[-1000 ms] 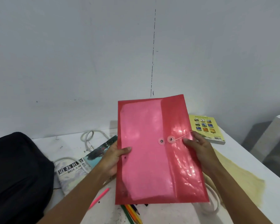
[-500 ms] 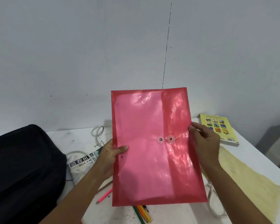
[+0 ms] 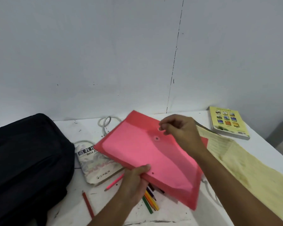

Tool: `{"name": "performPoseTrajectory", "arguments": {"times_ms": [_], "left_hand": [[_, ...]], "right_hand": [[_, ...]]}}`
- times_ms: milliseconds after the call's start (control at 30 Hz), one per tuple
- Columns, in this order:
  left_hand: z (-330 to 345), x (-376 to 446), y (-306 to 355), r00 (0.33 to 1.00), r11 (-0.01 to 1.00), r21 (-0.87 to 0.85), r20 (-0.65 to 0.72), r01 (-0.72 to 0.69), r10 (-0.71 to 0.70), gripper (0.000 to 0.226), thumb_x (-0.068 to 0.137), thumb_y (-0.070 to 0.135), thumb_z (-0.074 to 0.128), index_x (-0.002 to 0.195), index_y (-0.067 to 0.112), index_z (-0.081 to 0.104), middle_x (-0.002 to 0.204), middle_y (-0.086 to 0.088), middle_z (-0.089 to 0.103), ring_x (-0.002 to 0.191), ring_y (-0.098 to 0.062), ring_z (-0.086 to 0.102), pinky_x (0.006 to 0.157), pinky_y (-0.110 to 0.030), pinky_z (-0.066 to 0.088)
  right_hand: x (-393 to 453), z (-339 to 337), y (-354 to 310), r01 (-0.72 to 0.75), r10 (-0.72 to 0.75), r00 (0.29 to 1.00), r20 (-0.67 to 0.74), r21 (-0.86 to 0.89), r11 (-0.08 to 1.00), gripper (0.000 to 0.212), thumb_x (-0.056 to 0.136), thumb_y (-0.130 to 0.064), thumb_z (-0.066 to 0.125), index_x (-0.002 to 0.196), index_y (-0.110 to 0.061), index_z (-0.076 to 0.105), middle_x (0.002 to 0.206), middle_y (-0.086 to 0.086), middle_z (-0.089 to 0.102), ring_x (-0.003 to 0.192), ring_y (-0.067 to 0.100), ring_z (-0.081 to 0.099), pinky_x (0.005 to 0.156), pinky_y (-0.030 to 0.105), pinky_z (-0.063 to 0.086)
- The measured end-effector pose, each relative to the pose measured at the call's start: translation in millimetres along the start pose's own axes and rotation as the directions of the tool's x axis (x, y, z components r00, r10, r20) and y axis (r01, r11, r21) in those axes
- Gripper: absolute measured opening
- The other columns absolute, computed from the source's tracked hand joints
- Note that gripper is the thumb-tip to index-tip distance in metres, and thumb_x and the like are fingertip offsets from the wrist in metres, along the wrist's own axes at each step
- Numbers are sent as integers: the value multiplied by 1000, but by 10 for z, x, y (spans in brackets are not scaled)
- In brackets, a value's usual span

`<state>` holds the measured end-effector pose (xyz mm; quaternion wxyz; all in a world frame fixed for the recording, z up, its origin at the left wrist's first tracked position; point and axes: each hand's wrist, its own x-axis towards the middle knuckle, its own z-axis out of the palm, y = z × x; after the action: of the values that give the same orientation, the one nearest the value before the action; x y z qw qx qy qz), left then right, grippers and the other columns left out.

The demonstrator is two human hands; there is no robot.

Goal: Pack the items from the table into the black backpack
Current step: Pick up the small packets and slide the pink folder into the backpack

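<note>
The red folder point(image 3: 147, 157) is a translucent plastic envelope with a paler pink sheet showing through it, a darker flap along its far edge and 2 round button fasteners near the flap. It is held tilted above the white table point(image 3: 260, 144), just right of the black backpack point(image 3: 26, 163), which sits at the table's left end.

The folder covers part of a grey book point(image 3: 95, 163) with Chinese lettering, which lies between the backpack and the folder, and hides the upper ends of a bunch of coloured pencils point(image 3: 149, 201) beneath its near edge. A pink pencil point(image 3: 114, 182) and a red pencil point(image 3: 88, 203) lie in the open near the backpack. The backpack is cut off at the left edge. Motion blur softens the folder's near corner.

The left hand point(image 3: 134, 181) grips the folder's near-left edge, thumb on top and fingers curled under. The right hand point(image 3: 181, 131) hovers over the flap, thumb and forefinger pinched together at the upper button; whether they hold the closing string is too small to tell. A yellow book point(image 3: 227, 123) and a yellow cloth point(image 3: 245, 168) lie on the far side of the folder from the backpack.
</note>
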<state>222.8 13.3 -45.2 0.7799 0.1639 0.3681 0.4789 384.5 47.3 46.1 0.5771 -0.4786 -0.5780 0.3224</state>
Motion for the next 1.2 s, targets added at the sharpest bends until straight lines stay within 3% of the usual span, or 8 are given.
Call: {"name": "performPoseTrajectory", "arguments": {"times_ms": [167,400,467,567,667,767,1000,1200], "left_hand": [[10,-209,-276,986,978,153,69,143,-155,41,74,11,68,113,4,59,89,-16,68,73,-25,65,57,-34,53],[-70,-455,-226,697,580,693,154,429,-700,28,80,36,72,85,10,64,78,-9,67,56,-15,58,47,-21,37],[-38,-491,-121,648,458,840,180,289,-740,19,83,31,69,85,12,68,74,-4,66,56,-11,56,51,-18,39],[67,-382,139,765,411,905,340,-109,-546,7,89,12,59,85,12,65,70,-1,67,49,-10,56,43,-18,42],[195,71,414,910,295,882,406,-368,-78,16,89,2,57,80,15,60,67,-2,64,48,-8,54,47,-20,45],[350,674,560,819,18,852,496,-523,290,13,79,8,65,81,20,63,77,0,67,69,-11,61,69,-27,51],[519,1337,476,824,-580,703,559,-411,94,52,84,39,65,133,26,52,133,1,54,124,-23,43,106,-48,30],[673,1457,511,841,-696,629,536,-346,66,64,76,49,69,133,27,51,123,-5,52,120,-27,39,97,-44,28]], "right_hand": [[-291,95,278,-76,282,815,506,-389,918,25,77,10,62,81,-12,73,68,-9,68,63,2,60,63,17,48],[-378,-229,335,-359,545,656,522,-420,834,32,81,19,38,88,7,66,78,13,68,66,17,62,62,29,49],[-388,-323,343,-401,610,606,511,-466,789,31,83,16,41,93,4,69,86,18,71,70,22,64,60,29,50],[-393,-449,271,-435,718,520,463,-579,689,33,87,9,45,98,-4,73,87,19,73,65,23,68,52,24,52],[-323,-443,272,-421,632,733,250,-564,711,29,86,7,49,81,-8,73,74,15,73,50,17,65,45,21,49],[-245,-228,460,-325,394,918,-42,-648,688,19,84,-5,57,74,-16,69,70,9,71,59,20,69,57,30,56],[-209,155,761,-202,240,962,-133,-934,293,34,95,-41,41,97,-19,67,101,8,59,90,35,63,72,36,44],[-196,207,847,-213,181,968,-173,-950,230,28,86,-36,50,73,-16,66,84,4,64,71,32,64,85,43,43]]}}
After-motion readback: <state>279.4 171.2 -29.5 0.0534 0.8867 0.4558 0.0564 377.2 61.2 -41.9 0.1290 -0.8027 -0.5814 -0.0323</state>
